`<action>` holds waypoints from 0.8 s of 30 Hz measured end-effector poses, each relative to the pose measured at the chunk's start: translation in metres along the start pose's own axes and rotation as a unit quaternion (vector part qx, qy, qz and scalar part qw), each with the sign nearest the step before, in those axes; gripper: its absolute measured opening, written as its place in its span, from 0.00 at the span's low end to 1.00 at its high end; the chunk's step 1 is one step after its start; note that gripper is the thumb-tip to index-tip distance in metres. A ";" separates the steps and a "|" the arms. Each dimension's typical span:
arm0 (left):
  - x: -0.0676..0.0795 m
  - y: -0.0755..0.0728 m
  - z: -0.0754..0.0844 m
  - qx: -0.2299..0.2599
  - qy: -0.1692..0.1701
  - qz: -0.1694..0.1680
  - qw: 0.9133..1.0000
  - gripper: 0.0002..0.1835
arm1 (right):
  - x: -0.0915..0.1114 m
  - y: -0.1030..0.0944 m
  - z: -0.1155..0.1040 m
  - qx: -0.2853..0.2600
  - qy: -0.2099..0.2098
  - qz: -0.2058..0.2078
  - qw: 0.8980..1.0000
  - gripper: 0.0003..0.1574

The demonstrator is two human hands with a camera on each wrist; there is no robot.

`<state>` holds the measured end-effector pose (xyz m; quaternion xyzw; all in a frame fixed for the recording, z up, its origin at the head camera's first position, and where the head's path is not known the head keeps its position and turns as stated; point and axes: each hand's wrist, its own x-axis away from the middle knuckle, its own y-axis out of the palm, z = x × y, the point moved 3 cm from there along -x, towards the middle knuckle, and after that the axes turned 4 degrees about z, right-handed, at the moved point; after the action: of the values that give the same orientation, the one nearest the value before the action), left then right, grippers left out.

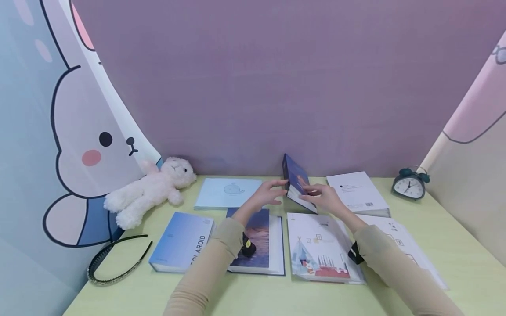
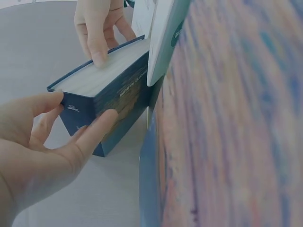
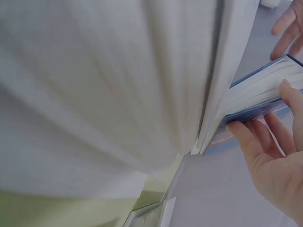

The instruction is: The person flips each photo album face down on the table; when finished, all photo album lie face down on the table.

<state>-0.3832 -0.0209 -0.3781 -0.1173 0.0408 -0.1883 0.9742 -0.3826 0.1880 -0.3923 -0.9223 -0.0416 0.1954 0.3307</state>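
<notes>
A thick dark-blue book [image 1: 297,175] with a sunset-like picture on its cover is held tilted up at the back middle of the table. My right hand [image 1: 326,199] pinches it, thumb [image 3: 291,94] on the white page edges and the other fingers against the cover. At the book's left, my left hand [image 1: 262,195] has its fingers spread beside the spine. In the left wrist view, one fingertip [image 2: 57,97] of that hand is right at the spine's corner and another digit overlaps the cover.
Flat books lie around: a pale-blue whale book [image 1: 227,193], a blue Polaroid book [image 1: 182,241], a sunset-cover book [image 1: 258,237], a tent-picture book [image 1: 320,250] and white ones [image 1: 357,191] at right. A plush toy [image 1: 148,193], headband [image 1: 114,259] and alarm clock [image 1: 410,185] sit near the sides.
</notes>
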 end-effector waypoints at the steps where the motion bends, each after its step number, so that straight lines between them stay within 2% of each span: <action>1: 0.000 0.000 0.000 -0.002 0.002 0.001 1.000 0.25 | 0.000 0.000 0.000 -0.004 0.001 -0.002 1.000 0.29; 6: -0.003 0.003 0.001 -0.026 0.019 0.001 0.999 0.28 | 0.001 -0.003 0.001 -0.017 0.019 -0.009 1.000 0.31; 12: -0.005 0.006 0.003 -0.064 0.026 0.020 0.997 0.29 | 0.003 -0.004 0.003 -0.025 0.048 -0.019 0.998 0.33; 24: -0.008 0.004 0.010 -0.044 0.068 0.041 0.996 0.23 | 0.002 -0.002 -0.001 -0.064 0.040 -0.041 0.996 0.32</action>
<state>-0.3876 -0.0121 -0.3691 -0.1450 0.1198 -0.1534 0.9701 -0.3800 0.1898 -0.3913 -0.9463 -0.0786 0.1415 0.2799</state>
